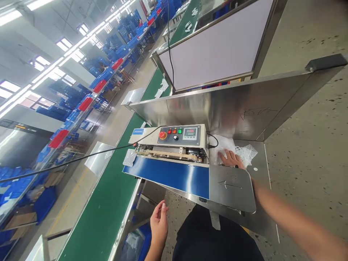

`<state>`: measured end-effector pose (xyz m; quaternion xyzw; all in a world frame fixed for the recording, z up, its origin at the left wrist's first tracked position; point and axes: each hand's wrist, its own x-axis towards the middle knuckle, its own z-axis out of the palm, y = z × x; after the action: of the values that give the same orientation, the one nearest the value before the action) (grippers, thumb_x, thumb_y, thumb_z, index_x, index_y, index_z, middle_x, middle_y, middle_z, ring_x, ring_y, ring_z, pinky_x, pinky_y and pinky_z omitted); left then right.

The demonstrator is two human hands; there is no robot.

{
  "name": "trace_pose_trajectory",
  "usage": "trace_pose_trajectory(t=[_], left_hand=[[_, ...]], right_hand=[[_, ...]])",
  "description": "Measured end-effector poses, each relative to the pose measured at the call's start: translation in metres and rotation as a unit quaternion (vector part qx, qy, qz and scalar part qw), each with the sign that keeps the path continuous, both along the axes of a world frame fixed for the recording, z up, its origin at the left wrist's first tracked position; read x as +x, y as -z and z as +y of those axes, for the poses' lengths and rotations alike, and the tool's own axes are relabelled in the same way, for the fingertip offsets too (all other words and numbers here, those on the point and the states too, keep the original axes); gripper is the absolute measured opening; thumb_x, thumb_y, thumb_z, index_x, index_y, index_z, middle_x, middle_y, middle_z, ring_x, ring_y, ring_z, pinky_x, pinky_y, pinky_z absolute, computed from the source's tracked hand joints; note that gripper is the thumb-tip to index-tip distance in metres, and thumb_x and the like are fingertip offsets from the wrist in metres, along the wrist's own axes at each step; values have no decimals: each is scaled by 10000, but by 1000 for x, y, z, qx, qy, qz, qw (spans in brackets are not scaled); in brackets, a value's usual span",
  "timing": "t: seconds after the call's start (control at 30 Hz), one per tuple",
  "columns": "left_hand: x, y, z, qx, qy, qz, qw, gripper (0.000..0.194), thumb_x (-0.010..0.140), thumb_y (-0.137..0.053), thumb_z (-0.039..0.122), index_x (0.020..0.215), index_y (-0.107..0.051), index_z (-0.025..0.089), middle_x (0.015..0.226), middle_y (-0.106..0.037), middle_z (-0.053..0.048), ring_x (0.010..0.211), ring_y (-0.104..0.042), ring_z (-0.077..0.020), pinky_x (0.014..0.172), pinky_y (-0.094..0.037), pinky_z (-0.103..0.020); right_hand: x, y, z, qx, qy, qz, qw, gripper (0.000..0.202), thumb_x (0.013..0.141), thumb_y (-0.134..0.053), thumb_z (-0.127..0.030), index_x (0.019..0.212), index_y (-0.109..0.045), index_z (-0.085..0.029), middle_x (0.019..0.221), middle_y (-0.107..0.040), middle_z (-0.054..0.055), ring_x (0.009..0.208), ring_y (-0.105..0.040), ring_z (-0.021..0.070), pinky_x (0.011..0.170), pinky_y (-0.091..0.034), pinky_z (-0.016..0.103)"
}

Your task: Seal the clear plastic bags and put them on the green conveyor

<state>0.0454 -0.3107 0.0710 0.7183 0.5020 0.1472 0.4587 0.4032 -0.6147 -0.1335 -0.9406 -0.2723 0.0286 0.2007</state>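
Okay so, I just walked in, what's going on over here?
Someone is at a bench-top machine with a lit control panel. Their right hand is on some clear plastic bags beside the machine, while the left hand hangs in front of it, apparently empty. A small whitish packet lies at the far-left end of the blue bed, next to the green conveyor.

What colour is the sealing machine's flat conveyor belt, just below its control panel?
Blue; it shows best in the head view.
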Motion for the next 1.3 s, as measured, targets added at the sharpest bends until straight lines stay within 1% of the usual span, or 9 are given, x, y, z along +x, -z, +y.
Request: trace_pose_trajectory(t=[0.07,0.17,0.4,0.57,0.67,0.83,1.07,1.17,1.3], left_hand=[[-10,0,3,3,-1,9,1000,866,736,-786,901,1158,-838,146,1200,-840,-203,1039,-832,-369,882,-673,-445],[-18,1,7,10,1,15,1000,828,766,-784,877,1175,-836,159,1235,-835,-200,1054,-833,-370,903,-676,-456],[-4,8,7,3,31,7,999,779,791,-807,831,1175,-839,154,1131,-850,-187,995,-832,-348,886,-679,-448],[3,11,5,9,55,-7,998,766,796,-815,828,1171,-846,160,1088,-851,-173,984,-830,-333,904,-682,-443],[-5,10,3,14,55,5,998,776,790,-808,843,1159,-855,162,1041,-851,-165,965,-829,-340,878,-686,-439],[-31,7,3,13,33,37,999,818,750,-800,881,1142,-864,165,1101,-854,-170,1021,-827,-359,957,-678,-457],[-52,13,20,-16,-12,78,997,906,644,-819,921,1147,-854,169,1211,-846,-182,1052,-833,-389,938,-685,-450],[-52,19,32,-20,-1,86,996,882,662,-818,896,1169,-849,176,1219,-846,-173,1079,-832,-400,939,-689,-460],[-50,29,51,-40,3,91,995,809,667,-838,842,1151,-851,194,1245,-842,-167,1129,-824,-419,917,-704,-464]], right_hand=[[0,-1,-3,4,2,-2,1000,535,1090,-475,-276,1607,-599,-221,1691,-522,236,1507,-506,484,1165,-495,675],[5,-1,-18,25,-20,-19,999,617,1081,-558,-392,1679,-525,-244,1777,-422,194,1614,-387,485,1279,-382,700],[-3,10,-31,55,-207,-34,976,727,1063,-565,-357,1759,-366,-427,1853,-311,9,1717,-231,356,1378,-247,661],[13,15,-41,37,-163,-92,982,754,1106,-480,-351,1813,-220,-356,1840,-329,81,1689,-317,353,1362,-301,654],[46,7,-43,40,-145,-117,982,696,1142,-444,-432,1796,-293,-251,1804,-385,164,1664,-369,373,1336,-353,640],[84,-14,-10,29,-225,-21,974,722,1034,-628,-644,1619,-590,-222,1816,-351,180,1676,-315,436,1331,-335,672],[77,-27,9,30,-186,43,981,734,965,-751,-572,1594,-611,-221,1811,-379,149,1701,-258,415,1374,-244,649],[69,-37,-19,41,-145,44,988,621,1080,-582,-494,1651,-555,-252,1831,-353,105,1704,-268,365,1380,-250,615],[33,-49,-77,67,55,43,995,536,1139,-397,-413,1582,-632,-224,1725,-519,130,1621,-414,365,1321,-356,610]])
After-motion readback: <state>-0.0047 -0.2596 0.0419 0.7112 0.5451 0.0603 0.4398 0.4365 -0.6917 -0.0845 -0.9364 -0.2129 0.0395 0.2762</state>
